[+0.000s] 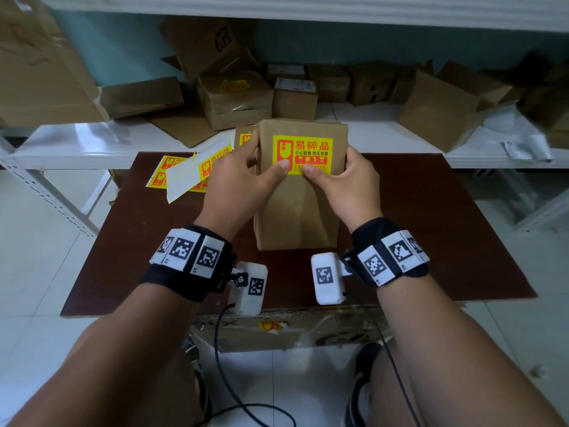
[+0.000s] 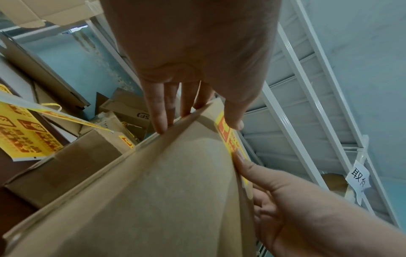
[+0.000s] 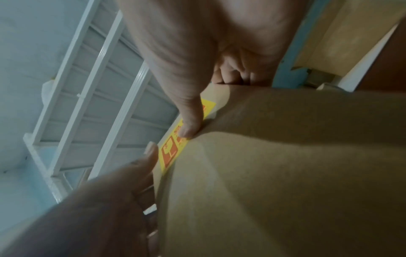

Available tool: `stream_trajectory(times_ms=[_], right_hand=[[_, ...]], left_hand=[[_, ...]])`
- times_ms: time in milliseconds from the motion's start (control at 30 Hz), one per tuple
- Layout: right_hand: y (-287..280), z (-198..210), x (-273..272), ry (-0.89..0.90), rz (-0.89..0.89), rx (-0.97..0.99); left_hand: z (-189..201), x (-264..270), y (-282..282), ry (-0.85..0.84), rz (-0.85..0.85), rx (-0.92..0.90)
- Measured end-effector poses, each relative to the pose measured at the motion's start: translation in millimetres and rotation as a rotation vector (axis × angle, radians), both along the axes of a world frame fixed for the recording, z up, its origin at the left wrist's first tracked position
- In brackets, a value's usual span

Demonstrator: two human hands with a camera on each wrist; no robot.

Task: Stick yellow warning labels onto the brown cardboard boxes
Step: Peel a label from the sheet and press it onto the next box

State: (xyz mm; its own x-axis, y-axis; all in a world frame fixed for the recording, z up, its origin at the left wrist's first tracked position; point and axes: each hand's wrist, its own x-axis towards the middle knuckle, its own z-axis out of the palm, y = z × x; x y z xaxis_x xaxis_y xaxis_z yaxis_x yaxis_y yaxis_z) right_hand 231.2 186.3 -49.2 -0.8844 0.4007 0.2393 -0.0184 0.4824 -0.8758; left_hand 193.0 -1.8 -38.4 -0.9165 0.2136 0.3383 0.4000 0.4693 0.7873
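Note:
A brown cardboard box [image 1: 297, 211] stands tilted on the dark brown table [image 1: 431, 229], with a yellow warning label [image 1: 303, 149] on its upper face. My left hand [image 1: 261, 163] grips the box's left side, and its thumb presses the label's lower left corner. My right hand [image 1: 341, 172] grips the right side, its thumb on the label's lower edge. In the left wrist view my left hand [image 2: 193, 97] lays its fingers along the box [image 2: 175, 191] edge beside the label [image 2: 228, 139]. In the right wrist view my right hand [image 3: 191, 120] presses the label [image 3: 173, 153].
Sheets of yellow labels [image 1: 178, 177] lie at the table's left, beside a second labelled box [image 1: 243, 138]. Behind the table, a white shelf [image 1: 92, 140] carries several cardboard boxes, one of them labelled [image 1: 234, 97]. Black cables [image 1: 228, 380] hang under the table's near edge.

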Motion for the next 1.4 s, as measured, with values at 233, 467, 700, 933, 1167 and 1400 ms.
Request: stream_trajectory(times_ms=[233,467,700,933,1167,1400], right_hand=[[3.1,-2.7,-3.8,0.032,0.042,-0.019],[5.5,3.6,-1.2,-0.002,0.126,-0.075],[-2.9,0.0,3.7,-0.031,0.103,-0.035],[-12.5,2.6,6.0,-0.032,0.094,-0.022],[-34.7,0.4,6.3,-0.086,-0.104,0.005],[-32.4,2.9,3.3,-0.126,-0.163,0.128]], left_hand=[[0.0,6.8,6.7,0.015,0.093,-0.066],[3.2,9.1,11.5,0.037,0.214,-0.094],[9.6,-3.0,2.7,-0.035,0.133,-0.069],[14.3,-9.1,-8.8,-0.060,0.040,-0.094],[15.6,-11.2,-16.3,-0.065,-0.098,-0.069],[13.9,0.2,-11.7,-0.138,-0.140,0.115]])
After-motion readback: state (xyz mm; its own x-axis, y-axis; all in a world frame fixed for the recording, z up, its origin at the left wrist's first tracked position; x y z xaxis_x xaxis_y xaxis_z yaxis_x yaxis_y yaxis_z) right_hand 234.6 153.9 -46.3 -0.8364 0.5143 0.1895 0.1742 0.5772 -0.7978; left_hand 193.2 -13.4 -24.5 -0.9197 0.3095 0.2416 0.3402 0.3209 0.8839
